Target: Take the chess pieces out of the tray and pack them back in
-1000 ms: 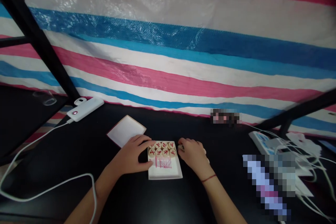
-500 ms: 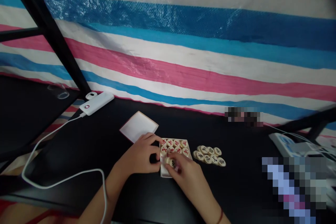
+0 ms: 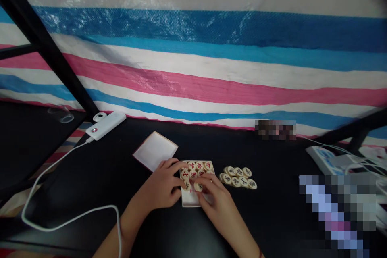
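A small white box (image 3: pixel 191 203) holds rows of round xiangqi pieces with red characters (image 3: pixel 199 165), and two pieces with black characters sit nearer its front. My left hand (image 3: pixel 161 183) rests at the box's left side with fingers apart, one fingertip by the top left corner and another touching a black-marked piece (image 3: pixel 186 186). Between the thumb and fingers of my right hand (image 3: pixel 218 199) is another xiangqi piece (image 3: pixel 198 186), low inside the box. To the right, stacked black-marked pieces (image 3: pixel 238 178) stand in two rows on the black table.
Behind my left hand lies the open box lid (image 3: pixel 155 150). A white power bank (image 3: pixel 105 125) with a white cable (image 3: pixel 69 224) is at the left, near a clear cup (image 3: pixel 62 114). On the right are a power strip (image 3: pixel 322 161), wires and blurred items. A striped sheet (image 3: pixel 211 88) hangs behind.
One black-marked piece now sits at the left of the box's third row. My right hand has a piece lower, just right of it. The whole view has shifted slightly.
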The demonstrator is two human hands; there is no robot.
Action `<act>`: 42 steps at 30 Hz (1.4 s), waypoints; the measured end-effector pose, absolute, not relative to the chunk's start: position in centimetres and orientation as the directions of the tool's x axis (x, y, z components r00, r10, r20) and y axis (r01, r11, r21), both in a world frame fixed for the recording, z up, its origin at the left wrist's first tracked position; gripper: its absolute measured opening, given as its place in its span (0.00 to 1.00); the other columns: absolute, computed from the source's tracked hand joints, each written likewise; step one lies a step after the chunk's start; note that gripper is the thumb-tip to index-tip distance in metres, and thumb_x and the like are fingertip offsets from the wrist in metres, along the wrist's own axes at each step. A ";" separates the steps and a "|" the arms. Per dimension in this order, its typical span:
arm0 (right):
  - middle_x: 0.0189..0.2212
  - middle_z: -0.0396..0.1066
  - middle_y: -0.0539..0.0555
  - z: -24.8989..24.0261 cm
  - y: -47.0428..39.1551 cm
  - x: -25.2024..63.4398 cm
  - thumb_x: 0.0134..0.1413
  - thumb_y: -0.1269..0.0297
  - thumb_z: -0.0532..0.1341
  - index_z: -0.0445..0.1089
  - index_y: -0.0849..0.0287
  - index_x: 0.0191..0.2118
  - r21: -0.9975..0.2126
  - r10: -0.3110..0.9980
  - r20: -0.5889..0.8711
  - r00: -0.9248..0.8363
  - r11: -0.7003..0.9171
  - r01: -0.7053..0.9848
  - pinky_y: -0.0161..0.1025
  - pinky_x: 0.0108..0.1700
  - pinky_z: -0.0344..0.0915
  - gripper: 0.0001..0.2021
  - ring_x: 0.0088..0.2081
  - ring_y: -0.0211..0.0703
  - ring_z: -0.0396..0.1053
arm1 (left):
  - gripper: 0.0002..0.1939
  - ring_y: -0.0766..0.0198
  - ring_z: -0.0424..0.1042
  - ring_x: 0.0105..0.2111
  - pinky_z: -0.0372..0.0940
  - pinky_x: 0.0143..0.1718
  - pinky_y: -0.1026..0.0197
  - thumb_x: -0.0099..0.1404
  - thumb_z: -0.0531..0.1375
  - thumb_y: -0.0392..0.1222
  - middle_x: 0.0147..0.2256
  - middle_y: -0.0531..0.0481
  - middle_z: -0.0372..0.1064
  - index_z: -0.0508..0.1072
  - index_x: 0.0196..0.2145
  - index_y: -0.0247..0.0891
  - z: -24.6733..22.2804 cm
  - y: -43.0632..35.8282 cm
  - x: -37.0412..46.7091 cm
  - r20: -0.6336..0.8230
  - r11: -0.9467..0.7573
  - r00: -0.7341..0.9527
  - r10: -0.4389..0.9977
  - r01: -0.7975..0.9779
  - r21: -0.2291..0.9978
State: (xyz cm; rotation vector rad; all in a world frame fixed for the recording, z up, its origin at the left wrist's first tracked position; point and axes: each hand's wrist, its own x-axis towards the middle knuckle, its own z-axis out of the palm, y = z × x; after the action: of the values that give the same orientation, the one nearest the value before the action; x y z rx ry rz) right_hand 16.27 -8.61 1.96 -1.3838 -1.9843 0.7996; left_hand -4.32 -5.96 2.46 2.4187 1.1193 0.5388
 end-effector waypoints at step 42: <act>0.36 0.77 0.57 4.7 0.3 23.2 0.48 0.71 0.62 0.75 0.60 0.40 -0.177 0.952 -0.296 -0.084 0.032 0.984 0.35 0.35 0.60 0.11 0.39 0.47 0.74 | 0.29 0.50 0.54 0.61 0.56 0.61 0.45 0.54 0.60 0.29 0.60 0.44 0.57 0.68 0.54 0.44 0.9 -5.6 -1.9 0.201 -0.523 0.536 0.820 0.559 0.643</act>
State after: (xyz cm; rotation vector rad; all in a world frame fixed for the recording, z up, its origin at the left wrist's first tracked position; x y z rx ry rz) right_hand 23.21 0.27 4.66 -2.1876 -2.3222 0.5466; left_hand -1.85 -5.57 0.87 2.2637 1.1160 0.6741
